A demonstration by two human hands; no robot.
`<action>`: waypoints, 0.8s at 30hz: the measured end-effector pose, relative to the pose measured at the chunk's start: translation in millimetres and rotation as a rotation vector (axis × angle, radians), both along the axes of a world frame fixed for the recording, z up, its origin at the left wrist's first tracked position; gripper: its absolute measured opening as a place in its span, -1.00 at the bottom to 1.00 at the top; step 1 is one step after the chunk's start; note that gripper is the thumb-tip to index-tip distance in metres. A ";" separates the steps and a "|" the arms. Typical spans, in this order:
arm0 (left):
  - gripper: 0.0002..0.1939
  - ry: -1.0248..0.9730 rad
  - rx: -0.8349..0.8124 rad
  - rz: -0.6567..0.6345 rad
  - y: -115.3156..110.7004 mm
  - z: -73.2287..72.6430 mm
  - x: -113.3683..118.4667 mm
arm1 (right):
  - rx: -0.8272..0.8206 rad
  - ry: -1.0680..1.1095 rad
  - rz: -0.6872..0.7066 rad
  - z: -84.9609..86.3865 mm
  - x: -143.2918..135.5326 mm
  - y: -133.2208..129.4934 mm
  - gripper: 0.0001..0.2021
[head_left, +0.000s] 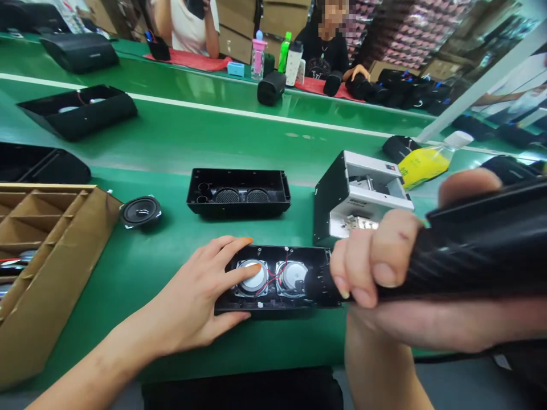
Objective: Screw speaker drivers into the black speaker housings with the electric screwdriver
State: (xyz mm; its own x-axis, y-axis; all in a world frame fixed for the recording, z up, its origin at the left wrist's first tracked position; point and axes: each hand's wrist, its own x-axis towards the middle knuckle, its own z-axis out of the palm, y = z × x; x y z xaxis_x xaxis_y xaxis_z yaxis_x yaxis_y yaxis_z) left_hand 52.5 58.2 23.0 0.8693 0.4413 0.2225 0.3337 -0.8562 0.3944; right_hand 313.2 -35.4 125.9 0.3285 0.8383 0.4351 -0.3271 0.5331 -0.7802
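Observation:
On the green bench in front of me lies a black speaker housing (273, 307), open side up. Two round speaker drivers (294, 277) sit in it, with thin red and black wires between them. My left hand (209, 290) grips the housing's left end, thumb on the near edge, fingers over the far edge and one on the left driver. In my right hand (376, 262) is a thick black electric screwdriver (478, 245), close to the camera, fingers wrapped round it. Its front end points down at the housing's right part; the fingers and blur hide its tip.
Behind stands another open housing (239, 209). A loose speaker driver (141, 212) lies beside a divided cardboard box (55, 285). A screw feeder (333, 199) and a yellow-labelled bottle (427, 162) stand at right. More housings (81, 117) lie at left; two people sit opposite.

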 end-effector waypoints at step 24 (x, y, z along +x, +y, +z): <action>-0.48 -0.027 0.014 -0.009 -1.4 4.0 2.7 | -0.032 0.009 0.025 -56.8 -38.3 16.3 -0.48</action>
